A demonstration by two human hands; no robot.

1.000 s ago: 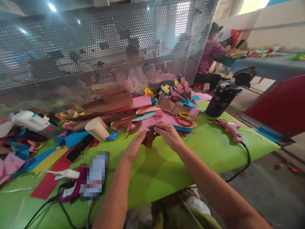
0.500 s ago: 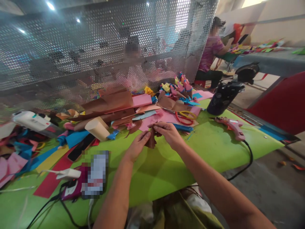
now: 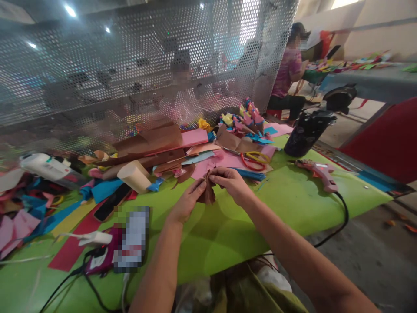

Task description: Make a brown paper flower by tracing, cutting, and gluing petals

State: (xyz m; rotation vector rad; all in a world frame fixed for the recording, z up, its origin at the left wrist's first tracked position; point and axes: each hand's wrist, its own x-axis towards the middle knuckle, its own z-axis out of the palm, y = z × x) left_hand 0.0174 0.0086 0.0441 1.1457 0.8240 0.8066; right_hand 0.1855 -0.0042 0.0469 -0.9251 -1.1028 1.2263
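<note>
A small piece of brown paper (image 3: 209,195), creased and folded, is held above the green tabletop (image 3: 224,243). My left hand (image 3: 189,198) pinches its left side, thumb on top. At its upper right edge, the thumb and fingers of my right hand (image 3: 230,180) are closed on the same paper. Just beyond my hands lie pink paper sheets (image 3: 211,161) and scissors (image 3: 252,161) with red and yellow handles. A blue strip bundle (image 3: 250,174) lies close to my right hand.
A pink glue gun (image 3: 321,171) with a black cord lies at the right, near a dark tumbler (image 3: 304,134). At left are a beige paper roll (image 3: 134,176), a phone (image 3: 112,202) and a power strip (image 3: 100,256). Perforated metal panel (image 3: 130,78) stands behind. A person (image 3: 288,74) sits beyond.
The brown paper has turned and spread slightly between my fingers, with its lower part now wider. Both hands stay in nearly the same place, still gripping it.
</note>
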